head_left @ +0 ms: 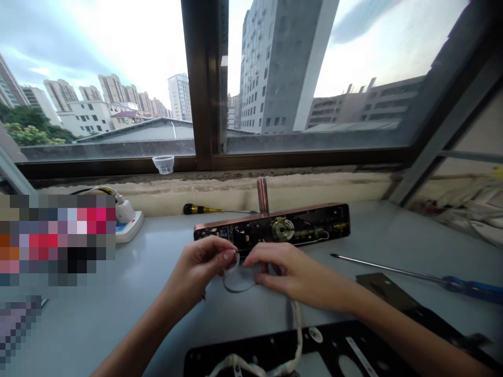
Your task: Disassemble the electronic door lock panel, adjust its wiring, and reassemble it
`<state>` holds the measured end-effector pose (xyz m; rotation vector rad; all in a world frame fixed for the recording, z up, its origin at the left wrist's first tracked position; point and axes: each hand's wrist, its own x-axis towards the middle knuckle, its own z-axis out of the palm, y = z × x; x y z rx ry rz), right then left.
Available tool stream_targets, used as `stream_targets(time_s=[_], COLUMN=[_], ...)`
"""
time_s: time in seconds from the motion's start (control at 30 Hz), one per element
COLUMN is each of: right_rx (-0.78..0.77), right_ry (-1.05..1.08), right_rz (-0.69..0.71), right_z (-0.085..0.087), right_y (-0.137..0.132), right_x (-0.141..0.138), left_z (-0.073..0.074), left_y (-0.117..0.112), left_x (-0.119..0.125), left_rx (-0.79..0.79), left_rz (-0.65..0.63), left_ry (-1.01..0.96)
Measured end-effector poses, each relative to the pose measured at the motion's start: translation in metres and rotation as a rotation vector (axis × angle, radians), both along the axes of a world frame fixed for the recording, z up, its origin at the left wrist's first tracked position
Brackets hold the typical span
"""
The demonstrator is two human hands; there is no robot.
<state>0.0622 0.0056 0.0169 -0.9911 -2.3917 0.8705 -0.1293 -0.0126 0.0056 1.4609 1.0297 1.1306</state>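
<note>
My left hand (204,262) pinches the end of a thin pale cable (236,289) between thumb and fingers. The cable hangs in a loop across to my right hand (288,269), whose thumb and curled fingers close on it. Just behind both hands lies a long copper-edged housing (334,217), its dark inside facing me, with a circuit board, small wires and a round part. A copper-coloured tube rises from its back. From below my right hand a wrapped white cable bundle (297,335) runs down to a black panel (220,352) with cut-outs.
A blue-handled screwdriver (412,274) lies at right, beside a dark flat plate (379,288). Behind the housing is a yellow-and-black screwdriver (196,209). A power strip (131,230) stands at left, near a blurred-out patch. A clear plastic cup (163,164) sits on the windowsill.
</note>
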Motion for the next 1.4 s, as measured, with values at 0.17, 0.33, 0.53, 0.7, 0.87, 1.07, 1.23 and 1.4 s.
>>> stream_targets(time_s=[0.17,0.33,0.53,0.7,0.87,1.07,1.23,1.4], right_rx=[-0.332,-0.419,-0.264,0.007,0.129,0.314,0.558,0.941], right_ry=[0.04,0.076,0.038,0.004,-0.007,0.032,0.052,-0.075], right_rz=[0.101,0.098,-0.007,-0.113,-0.171,-0.22,-0.223,-0.09], right_z=[-0.001,-0.012,-0.018,-0.018,-0.021,-0.027,-0.034,-0.041], right_y=[0.005,0.007,0.004,0.006,0.012,0.017,0.028,0.033], right_x=[0.006,0.007,0.005,0.013,0.02,0.019,0.011,0.003], left_z=[0.001,-0.001,-0.001,0.001,-0.003,-0.001,-0.004,-0.004], left_y=[0.0,0.003,0.002,-0.002,-0.002,0.0,0.004,0.005], left_x=[0.0,0.0,0.0,0.001,0.001,0.001,0.001,0.007], left_rx=[-0.004,0.026,-0.011,-0.051,-0.076,-0.052,-0.036,-0.107], left_rz=[0.065,0.12,0.094,-0.027,-0.101,-0.072,0.055,0.225], left_ry=[0.007,0.005,0.027,0.104,0.212,0.262,0.223,-0.008])
